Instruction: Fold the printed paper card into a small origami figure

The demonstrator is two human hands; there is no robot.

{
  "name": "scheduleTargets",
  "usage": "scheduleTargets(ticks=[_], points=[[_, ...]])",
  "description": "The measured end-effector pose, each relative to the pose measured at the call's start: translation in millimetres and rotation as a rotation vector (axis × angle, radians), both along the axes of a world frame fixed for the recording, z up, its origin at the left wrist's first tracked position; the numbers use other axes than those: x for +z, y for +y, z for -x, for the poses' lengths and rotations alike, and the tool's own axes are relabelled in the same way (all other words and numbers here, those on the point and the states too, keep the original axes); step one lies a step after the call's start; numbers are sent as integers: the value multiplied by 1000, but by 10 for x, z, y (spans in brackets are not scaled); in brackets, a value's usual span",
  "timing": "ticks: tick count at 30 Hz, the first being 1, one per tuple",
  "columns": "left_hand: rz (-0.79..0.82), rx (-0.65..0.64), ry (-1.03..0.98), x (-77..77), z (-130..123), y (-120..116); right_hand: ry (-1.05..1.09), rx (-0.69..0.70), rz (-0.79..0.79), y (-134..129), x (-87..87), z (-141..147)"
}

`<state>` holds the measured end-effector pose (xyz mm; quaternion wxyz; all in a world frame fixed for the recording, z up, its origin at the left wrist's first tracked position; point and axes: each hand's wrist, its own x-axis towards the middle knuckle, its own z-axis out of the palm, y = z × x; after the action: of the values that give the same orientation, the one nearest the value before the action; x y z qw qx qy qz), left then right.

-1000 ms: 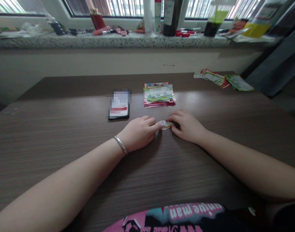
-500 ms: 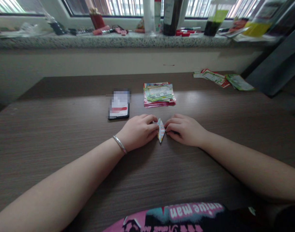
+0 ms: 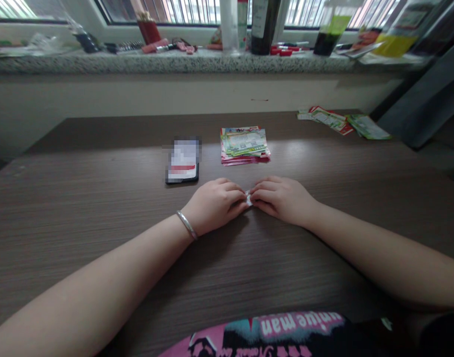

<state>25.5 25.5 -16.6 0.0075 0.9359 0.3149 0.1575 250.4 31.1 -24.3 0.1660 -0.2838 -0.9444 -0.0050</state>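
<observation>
A small piece of folded paper [image 3: 248, 199], pale with printing, is pinched between my two hands at the middle of the table. My left hand [image 3: 219, 204], with a silver bangle at the wrist, grips it from the left with bent fingers. From the right, the closed fingertips of my right hand [image 3: 281, 199] press on its other side. Most of the paper is covered by my fingers, so its full shape is hidden. Beyond the hands lies a stack of printed paper sheets [image 3: 245, 145] in green, white and red.
Left of the stack lies a phone [image 3: 182, 161] with a lit, blurred screen. More printed papers [image 3: 368, 127] are at the table's far right corner. Bottles [image 3: 262, 27], a red holder [image 3: 148, 30] and pens crowd the stone windowsill [image 3: 197, 63] behind the brown table [image 3: 81, 198].
My hands have come closer together over the folded paper. Its diamond shape, visible before, is now mostly covered by my fingers. The phone and the stack have stayed in place.
</observation>
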Motion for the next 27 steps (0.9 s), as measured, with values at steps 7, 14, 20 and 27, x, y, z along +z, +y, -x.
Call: scheduleTargets(ticks=[7, 14, 20, 27], points=[[-155, 59, 135, 44, -31, -38, -140, -141, -81, -114, 79, 47], [-157, 66, 168, 62, -68, -49, -161, -140, -113, -125, 61, 77], [-153, 82, 150, 66, -114, -91, -135, -132, -89, -125, 68, 98], [-164, 149, 127, 60, -120, -111, -96, -165, -16, -98, 77, 136]])
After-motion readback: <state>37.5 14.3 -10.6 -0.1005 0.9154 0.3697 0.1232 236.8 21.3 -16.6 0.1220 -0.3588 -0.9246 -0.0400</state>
